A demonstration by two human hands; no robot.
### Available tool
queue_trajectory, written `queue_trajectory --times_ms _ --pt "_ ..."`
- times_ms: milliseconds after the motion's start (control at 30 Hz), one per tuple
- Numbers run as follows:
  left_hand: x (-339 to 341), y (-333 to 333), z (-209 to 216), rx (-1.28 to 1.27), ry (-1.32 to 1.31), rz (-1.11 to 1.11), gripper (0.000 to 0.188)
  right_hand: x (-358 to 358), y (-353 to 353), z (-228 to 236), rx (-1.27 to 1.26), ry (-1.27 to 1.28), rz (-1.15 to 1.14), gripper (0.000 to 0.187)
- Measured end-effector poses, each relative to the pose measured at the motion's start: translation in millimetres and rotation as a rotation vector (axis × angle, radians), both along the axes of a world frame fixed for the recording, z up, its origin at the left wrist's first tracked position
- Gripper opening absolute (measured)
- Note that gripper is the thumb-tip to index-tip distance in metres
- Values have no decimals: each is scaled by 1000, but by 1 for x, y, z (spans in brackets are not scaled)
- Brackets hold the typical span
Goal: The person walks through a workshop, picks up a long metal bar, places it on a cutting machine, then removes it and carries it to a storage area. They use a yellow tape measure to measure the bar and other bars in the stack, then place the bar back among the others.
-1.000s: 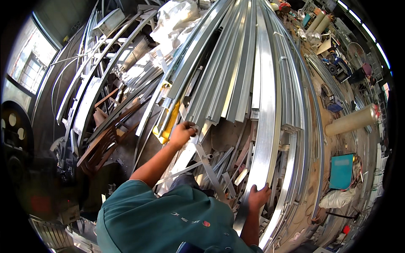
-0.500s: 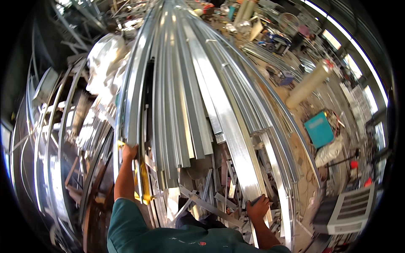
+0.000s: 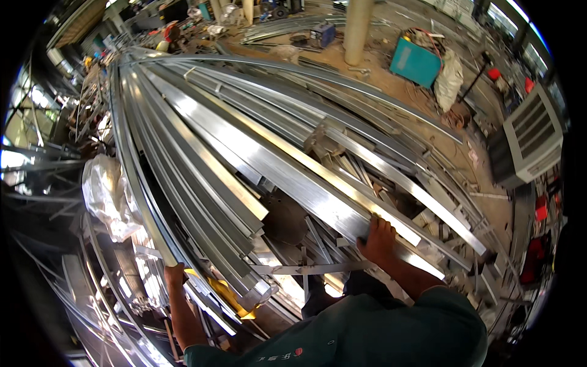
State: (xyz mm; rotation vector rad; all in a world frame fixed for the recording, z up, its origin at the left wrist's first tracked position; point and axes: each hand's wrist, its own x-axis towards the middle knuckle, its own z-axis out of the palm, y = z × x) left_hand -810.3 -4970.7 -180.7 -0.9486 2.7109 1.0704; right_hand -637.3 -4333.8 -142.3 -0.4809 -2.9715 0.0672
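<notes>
Long silvery metal profiles lie in a pile that runs from near my body to the far left. My right hand is closed on the near end of a wide, shiny metal profile, fingers curled over its edge. At the pile's left side, my left hand is closed round the near end of a long, narrow metal profile. A yellow piece lies beside the left hand, partly under the profiles. Several grey profiles lie side by side between my hands.
Short metal offcuts lie in a jumble near my body. A clear plastic bag sits at left, by a rack of bent-looking bars. Beyond the pile at right are a teal box, a white sack, a pillar and a grey louvred unit.
My view has turned to the right, so the pile now slants toward the far left. Both hands stay on their profiles; the right forearm now reaches in from farther right.
</notes>
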Motion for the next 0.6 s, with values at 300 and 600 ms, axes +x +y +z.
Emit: queue_trajectory --times_ms 300,600 --pt "-21 174 139 602 98 100 21 16 38 8 -211 88 212 77" --pt "-113 668 167 962 64 -84 25 74 92 5 -314 116 123 64"
